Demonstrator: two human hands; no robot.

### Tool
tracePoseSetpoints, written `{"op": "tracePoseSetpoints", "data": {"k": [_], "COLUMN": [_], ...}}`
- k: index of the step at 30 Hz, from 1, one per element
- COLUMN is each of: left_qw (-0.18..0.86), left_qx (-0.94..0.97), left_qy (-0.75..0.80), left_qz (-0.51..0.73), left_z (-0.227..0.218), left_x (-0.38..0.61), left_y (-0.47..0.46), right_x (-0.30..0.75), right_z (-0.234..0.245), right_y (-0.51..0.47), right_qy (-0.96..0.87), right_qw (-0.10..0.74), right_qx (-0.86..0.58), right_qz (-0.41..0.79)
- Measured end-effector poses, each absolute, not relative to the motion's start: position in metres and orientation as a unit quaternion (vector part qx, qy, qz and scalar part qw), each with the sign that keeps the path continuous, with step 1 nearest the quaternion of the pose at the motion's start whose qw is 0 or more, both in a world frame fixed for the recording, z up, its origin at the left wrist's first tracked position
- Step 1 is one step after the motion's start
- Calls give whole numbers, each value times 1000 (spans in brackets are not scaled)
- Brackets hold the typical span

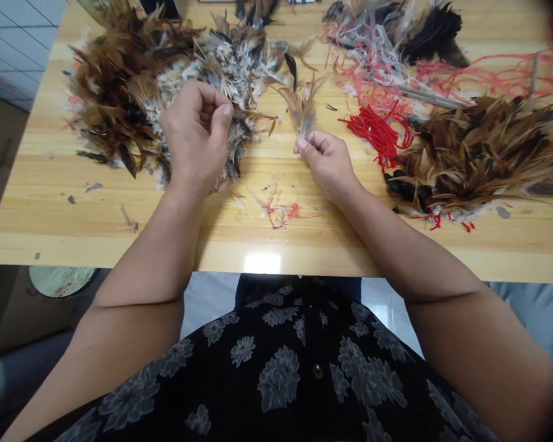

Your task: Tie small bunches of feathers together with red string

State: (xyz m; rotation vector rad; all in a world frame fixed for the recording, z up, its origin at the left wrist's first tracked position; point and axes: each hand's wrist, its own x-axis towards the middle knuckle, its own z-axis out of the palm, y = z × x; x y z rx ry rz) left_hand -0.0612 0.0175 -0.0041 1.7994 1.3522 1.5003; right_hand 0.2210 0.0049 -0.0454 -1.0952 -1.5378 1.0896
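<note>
My left hand [196, 132] is curled over the near edge of a big heap of brown, white and grey feathers [156, 80], thumb pinched against the fingers on a feather from the heap. My right hand [325, 159] pinches the quill ends of a small bunch of tan feathers [301, 104] that fans upward from the fingertips. Both hands hover over a light wooden table [120, 209].
A second pile of brown feathers [483, 153] lies at the right, with red string pieces [378, 129] beside it. Tangled red and white threads [382, 55] and dark feathers [433, 31] lie at the back right. Thread scraps [281, 212] lie near the front edge.
</note>
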Motion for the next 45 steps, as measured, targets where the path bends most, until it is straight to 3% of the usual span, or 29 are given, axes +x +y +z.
{"op": "tracePoseSetpoints", "data": {"k": [5, 12, 19, 25, 33, 39, 45], "left_qw": [272, 302, 179, 235, 189, 240, 350], "left_qx": [672, 805, 730, 730, 709, 736, 668], "left_qy": [473, 448, 600, 578, 660, 581, 477], "left_qz": [501, 246, 274, 278, 158, 251, 451], "left_z": [-7, 24, 31, 12, 7, 10, 14], "left_x": [-46, -61, -68, -73, -78, -74, -61], "left_y": [8, -4, -6, 1, 5, 2, 6], "right_x": [219, 215, 215, 215, 216, 216, 216], "right_z": [-38, -24, -25, -25, -26, -24, -28], "right_y": [1, -5, -4, -4, -5, -5, -3], "right_qy": [-617, -598, -603, -612, -620, -619, -617], "right_qw": [465, 458, 454, 452, 452, 452, 456], "right_qx": [-449, -469, -468, -465, -463, -461, -457], "right_qz": [448, 460, 460, 453, 443, 447, 450]}}
